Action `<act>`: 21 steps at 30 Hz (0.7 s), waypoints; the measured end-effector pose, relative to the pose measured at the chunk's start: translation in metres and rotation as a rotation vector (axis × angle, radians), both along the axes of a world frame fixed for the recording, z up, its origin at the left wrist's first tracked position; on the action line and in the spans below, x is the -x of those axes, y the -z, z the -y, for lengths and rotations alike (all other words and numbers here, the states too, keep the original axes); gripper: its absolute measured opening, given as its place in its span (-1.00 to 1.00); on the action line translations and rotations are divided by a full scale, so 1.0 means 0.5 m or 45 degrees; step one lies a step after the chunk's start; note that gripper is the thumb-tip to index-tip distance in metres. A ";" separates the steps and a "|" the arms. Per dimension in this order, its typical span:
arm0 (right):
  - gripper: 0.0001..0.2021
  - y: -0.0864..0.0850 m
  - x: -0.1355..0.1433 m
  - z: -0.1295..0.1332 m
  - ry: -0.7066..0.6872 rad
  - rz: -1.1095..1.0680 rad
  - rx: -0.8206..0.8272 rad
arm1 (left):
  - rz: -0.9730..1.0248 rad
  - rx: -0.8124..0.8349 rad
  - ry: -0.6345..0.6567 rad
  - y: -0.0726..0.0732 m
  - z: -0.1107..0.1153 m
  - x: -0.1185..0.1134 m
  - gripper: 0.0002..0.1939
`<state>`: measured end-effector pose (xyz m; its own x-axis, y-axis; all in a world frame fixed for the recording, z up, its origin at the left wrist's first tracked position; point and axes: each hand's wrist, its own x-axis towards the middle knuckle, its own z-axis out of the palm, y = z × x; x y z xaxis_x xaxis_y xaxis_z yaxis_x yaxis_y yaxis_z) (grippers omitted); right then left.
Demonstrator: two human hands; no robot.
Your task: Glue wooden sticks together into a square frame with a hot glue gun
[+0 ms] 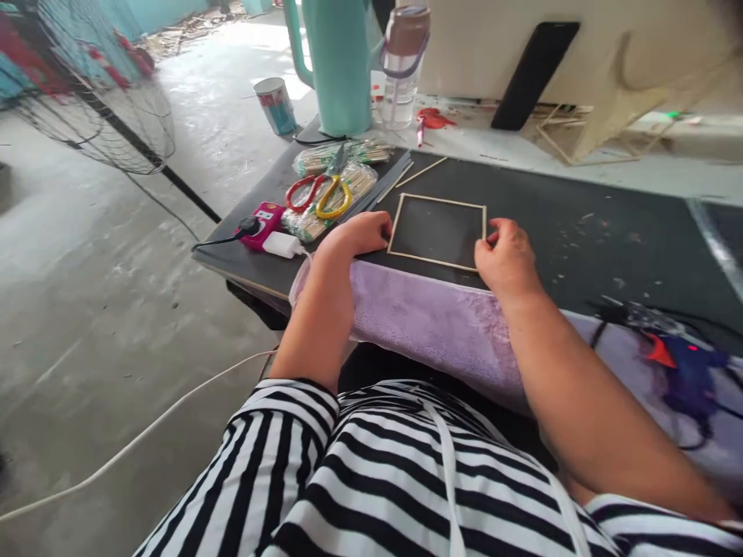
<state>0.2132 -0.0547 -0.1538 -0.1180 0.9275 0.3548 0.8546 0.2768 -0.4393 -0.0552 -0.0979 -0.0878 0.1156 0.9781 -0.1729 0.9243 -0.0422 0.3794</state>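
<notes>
A square frame of thin wooden sticks lies on or just above the black tabletop in front of me. My left hand closes its fingertips at the frame's left side. On the opposite side, my right hand pinches the right stick near the lower corner. Beyond the frame lie a few loose sticks. Left of it, scissors with one red and one yellow handle rest on plastic-wrapped bundles of sticks.
A pink power socket with a white charger sits at the left edge. A blue glue gun lies right on purple cloth. Behind stand a teal jug, a water bottle and a leaning black phone.
</notes>
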 end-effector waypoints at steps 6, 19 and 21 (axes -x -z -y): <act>-0.58 0.002 0.005 -0.003 0.005 -0.034 0.034 | 0.044 0.020 -0.016 -0.005 -0.004 0.006 -0.68; -0.54 0.001 0.008 0.001 0.022 -0.024 0.065 | 0.084 0.010 -0.001 -0.004 -0.005 0.011 -0.76; -0.53 -0.001 0.009 0.004 0.013 -0.022 0.069 | 0.075 -0.001 0.013 -0.004 -0.005 0.013 -0.77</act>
